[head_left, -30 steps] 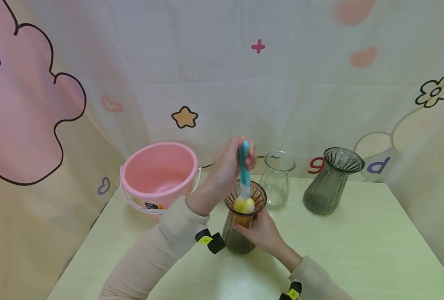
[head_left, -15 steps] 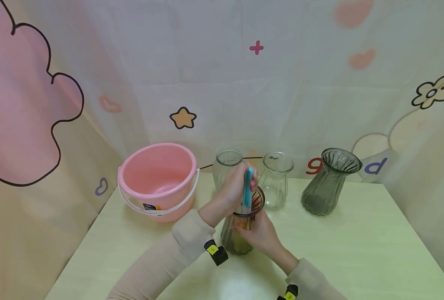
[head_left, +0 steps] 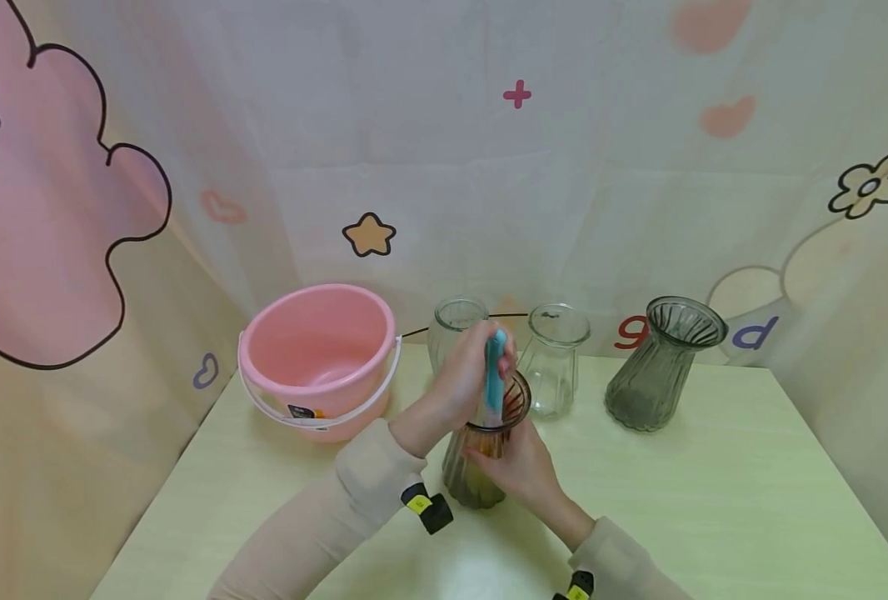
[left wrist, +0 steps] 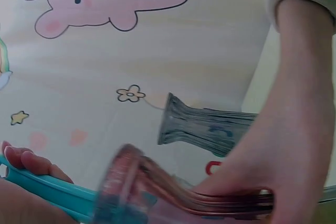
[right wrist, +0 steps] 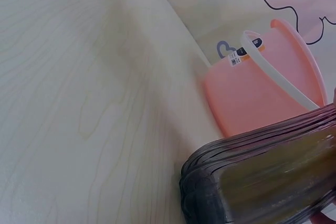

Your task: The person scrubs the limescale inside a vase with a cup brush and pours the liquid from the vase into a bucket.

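Note:
In the head view, my left hand grips the teal handle of a sponge bottle brush, which stands steeply in the mouth of a smoky, ribbed glass vase. The brush's yellow head is down inside the vase, blurred through the glass in the right wrist view, where the vase lies across the lower right. My right hand holds the vase around its neck from the right, thumb at the front. The left wrist view shows the teal brush handle under my left fingers and the flared vase rim.
A pink bucket with a white handle stands at the left. Behind my hands are two clear glass vases. Another smoky vase leans at the right. A patterned curtain hangs behind the pale table.
My left hand has gone down, pushing the brush's yellow head from the vase's mouth deep inside. The clear vase behind it has come into view. My right hand keeps its hold.

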A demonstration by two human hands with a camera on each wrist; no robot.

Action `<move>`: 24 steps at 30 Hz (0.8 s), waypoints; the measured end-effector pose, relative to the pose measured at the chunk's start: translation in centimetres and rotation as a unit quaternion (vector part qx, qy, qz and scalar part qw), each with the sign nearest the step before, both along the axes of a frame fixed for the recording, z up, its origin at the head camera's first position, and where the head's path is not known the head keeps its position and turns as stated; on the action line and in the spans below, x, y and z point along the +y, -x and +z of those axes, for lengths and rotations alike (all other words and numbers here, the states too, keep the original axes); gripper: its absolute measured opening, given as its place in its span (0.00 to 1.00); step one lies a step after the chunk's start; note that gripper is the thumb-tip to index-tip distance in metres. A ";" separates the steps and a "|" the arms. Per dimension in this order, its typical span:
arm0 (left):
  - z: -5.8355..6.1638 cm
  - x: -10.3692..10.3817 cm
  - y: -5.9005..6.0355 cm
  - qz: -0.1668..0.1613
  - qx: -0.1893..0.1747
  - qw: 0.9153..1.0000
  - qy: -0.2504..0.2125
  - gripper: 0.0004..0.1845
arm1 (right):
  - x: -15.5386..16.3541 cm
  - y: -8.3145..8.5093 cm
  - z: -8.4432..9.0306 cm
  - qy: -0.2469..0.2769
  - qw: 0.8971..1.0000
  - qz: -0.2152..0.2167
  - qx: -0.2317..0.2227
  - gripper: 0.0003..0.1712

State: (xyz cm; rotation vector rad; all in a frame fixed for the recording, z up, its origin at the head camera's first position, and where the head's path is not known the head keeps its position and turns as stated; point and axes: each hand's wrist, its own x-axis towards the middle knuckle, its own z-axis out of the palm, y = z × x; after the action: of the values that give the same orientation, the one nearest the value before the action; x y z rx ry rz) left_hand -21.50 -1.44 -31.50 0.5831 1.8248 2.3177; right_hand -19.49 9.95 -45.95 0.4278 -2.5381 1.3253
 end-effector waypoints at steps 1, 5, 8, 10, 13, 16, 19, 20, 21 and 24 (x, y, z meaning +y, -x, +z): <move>0.4 -0.1 -0.1 -0.002 0.003 1.000 -0.001 0.17 | 0.0 0.0 0.0 0.001 1.000 -0.001 -0.003 0.45; 2.2 -0.5 -0.3 -0.014 0.013 1.000 -0.015 0.18 | -0.1 0.0 0.1 0.007 1.000 -0.010 -0.014 0.47; 3.9 -0.9 -0.5 -0.026 0.024 0.999 -0.027 0.18 | -0.3 0.0 0.1 0.008 0.999 -0.020 -0.026 0.49; 5.0 -1.2 -0.6 -0.029 0.036 0.998 -0.036 0.18 | -0.4 -0.1 0.0 0.006 0.999 -0.027 -0.033 0.50; 6.2 -1.5 -0.7 -0.028 0.049 0.997 -0.042 0.18 | -0.5 -0.1 0.0 0.001 0.999 -0.033 -0.039 0.53; 6.7 -1.6 -0.8 -0.026 0.054 0.997 -0.050 0.18 | -0.6 -0.2 0.0 0.000 0.998 -0.037 -0.044 0.56; 6.5 -1.5 -0.9 -0.025 0.064 0.996 -0.052 0.18 | -0.6 -0.3 0.1 -0.002 0.998 -0.042 -0.049 0.57; 6.4 -1.5 -1.0 -0.023 0.068 0.996 -0.053 0.18 | -0.6 -0.4 0.1 -0.003 0.998 -0.043 -0.051 0.57; 6.1 -1.4 -1.0 -0.020 0.072 0.996 -0.051 0.18 | -0.6 -0.4 0.2 -0.005 0.998 -0.045 -0.051 0.56; 5.0 -1.1 -0.8 -0.003 0.064 0.997 -0.040 0.18 | -0.6 -0.4 0.1 -0.011 0.998 -0.048 -0.041 0.54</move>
State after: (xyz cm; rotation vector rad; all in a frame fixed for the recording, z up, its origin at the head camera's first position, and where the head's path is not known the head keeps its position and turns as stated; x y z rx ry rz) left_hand -20.69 -2.55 -26.54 0.7636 1.7857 2.4096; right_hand -19.13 9.38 -45.81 0.2574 -2.6065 1.3073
